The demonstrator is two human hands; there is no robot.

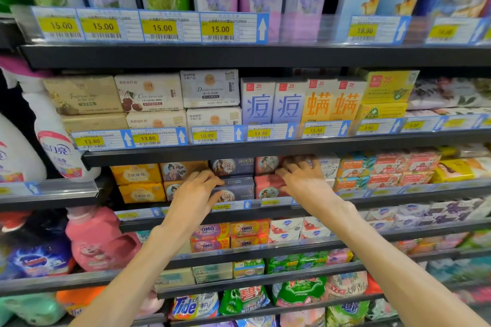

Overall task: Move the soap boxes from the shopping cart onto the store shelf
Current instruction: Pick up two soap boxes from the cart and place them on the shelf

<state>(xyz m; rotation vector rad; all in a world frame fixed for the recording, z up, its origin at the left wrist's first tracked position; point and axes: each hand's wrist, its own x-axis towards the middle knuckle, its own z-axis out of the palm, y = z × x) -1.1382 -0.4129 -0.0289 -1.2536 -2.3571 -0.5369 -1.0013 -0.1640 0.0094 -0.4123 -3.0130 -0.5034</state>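
Observation:
On the third shelf, soap boxes stand stacked two high. My left hand grips the left end of the lower dark blue soap box, fingers on its top edge and thumb under it. A second dark blue box sits above it. Beside them is a stack of two pink soap boxes. My right hand lies against the right side of that pink stack with fingers spread. The shopping cart is out of view.
Yellow and tan soap boxes fill the shelf to the left, orange and pink packs to the right. The shelf edge above hangs low over my hands. Detergent bottles stand at the left.

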